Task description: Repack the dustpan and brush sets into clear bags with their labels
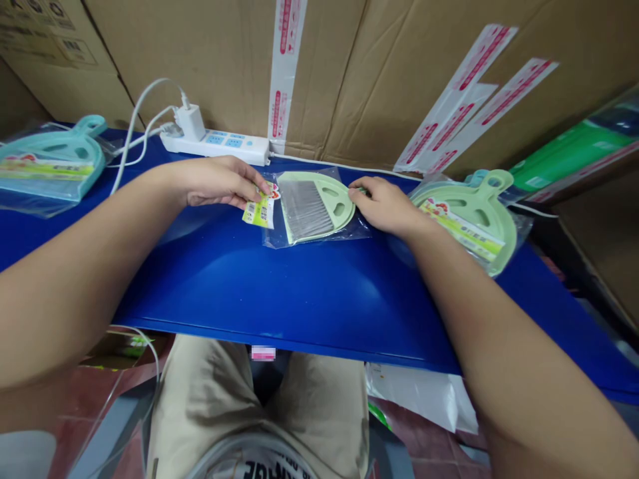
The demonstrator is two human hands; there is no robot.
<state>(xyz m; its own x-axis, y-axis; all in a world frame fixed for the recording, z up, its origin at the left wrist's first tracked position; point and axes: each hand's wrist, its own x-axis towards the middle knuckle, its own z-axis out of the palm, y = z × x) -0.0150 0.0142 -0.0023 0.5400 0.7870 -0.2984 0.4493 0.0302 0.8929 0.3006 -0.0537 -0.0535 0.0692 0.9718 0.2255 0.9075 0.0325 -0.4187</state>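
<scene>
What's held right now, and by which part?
Left hand: printed card, near its upper edge. Right hand: at the handle end of the middle green dustpan; can't tell whether it grips or just rests.

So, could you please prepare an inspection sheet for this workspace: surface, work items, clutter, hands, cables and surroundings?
Surface: blue table, glossy.
Work items: light green dustpan with grey brush bristles, in clear plastic; yellow-green label card beside the bristles.
Clutter: bagged blue dustpan at left; another bagged green dustpan at right.
Hands: left hand pinches the label card; right hand at the dustpan's handle end, grip partly hidden.
Cables: white cables near the power strip.
Surroundings: cardboard behind, with red-and-white tape.
</scene>
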